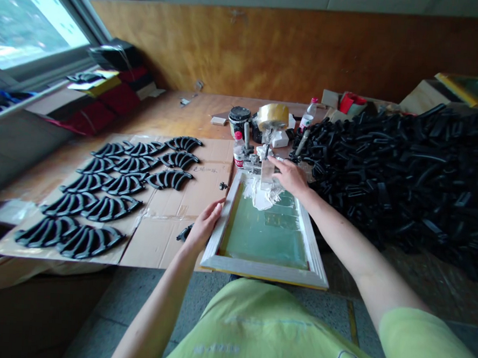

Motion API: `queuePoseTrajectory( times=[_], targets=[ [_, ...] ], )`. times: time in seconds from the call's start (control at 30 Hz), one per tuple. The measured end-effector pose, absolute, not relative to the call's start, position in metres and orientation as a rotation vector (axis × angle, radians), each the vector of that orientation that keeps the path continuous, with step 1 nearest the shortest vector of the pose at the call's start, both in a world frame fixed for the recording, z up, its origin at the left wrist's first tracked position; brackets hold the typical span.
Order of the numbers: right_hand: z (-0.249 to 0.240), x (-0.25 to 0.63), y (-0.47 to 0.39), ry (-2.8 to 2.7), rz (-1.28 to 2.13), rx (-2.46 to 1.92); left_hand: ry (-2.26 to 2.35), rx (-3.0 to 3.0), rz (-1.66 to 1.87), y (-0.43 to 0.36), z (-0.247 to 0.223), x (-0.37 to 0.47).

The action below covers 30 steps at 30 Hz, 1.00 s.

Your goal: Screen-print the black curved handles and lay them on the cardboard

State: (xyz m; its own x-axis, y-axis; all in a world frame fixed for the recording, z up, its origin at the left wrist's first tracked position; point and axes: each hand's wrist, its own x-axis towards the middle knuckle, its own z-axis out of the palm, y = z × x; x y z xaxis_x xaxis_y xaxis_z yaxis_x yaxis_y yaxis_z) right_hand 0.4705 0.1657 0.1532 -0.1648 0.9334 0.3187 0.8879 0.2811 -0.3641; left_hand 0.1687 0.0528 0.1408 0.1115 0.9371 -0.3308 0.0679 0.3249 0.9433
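A screen-printing frame (316,251) with a green mesh lies in front of me. White ink (264,198) is smeared thickly over the far end of its mesh. My right hand (291,177) grips a pale, flat squeegee (267,175) standing in that ink, index finger stretched along it. At the frame's left edge, my left hand (206,220) is closed on the rail, some fingers hidden. Just left of that wrist, a black curved part (184,232) shows partly. Metal clamps (253,161) stand at the frame's far end.
Rows of black ribbed parts (114,201) lie on cardboard (158,244) at left. A large heap of black pieces (405,173) fills the right side. Behind the frame are a tape roll (272,116), an ink tub (239,119) and bottles (239,151). A wooden board (291,52) closes the back.
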Motion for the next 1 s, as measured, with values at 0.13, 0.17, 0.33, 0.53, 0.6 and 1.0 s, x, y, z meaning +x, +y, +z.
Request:
queuePoseTrajectory(
  times=[0.13,0.17,0.33,0.53,0.6,1.0],
  targets=[
    [0.137,0.532,0.169,-1.664,0.146,-1.758,1.121,1.019,1.164,0.078,0.18,0.184],
    [0.127,0.544,0.163,-1.556,0.181,-1.818,1.06,1.014,1.249,0.087,0.187,0.189],
    [0.069,0.537,0.116,-1.743,0.416,-1.835,0.983,0.929,1.378,0.111,0.197,0.217],
    [0.072,0.451,0.064,-2.152,0.17,-1.695,1.092,0.691,0.772,0.053,0.131,0.246],
    [0.083,0.424,0.046,-2.193,0.12,-1.565,1.082,0.606,0.643,0.028,0.108,0.25],
    [0.056,0.551,0.088,-1.857,0.447,-2.616,2.017,0.507,0.739,-0.014,-0.006,0.047]
  ],
)
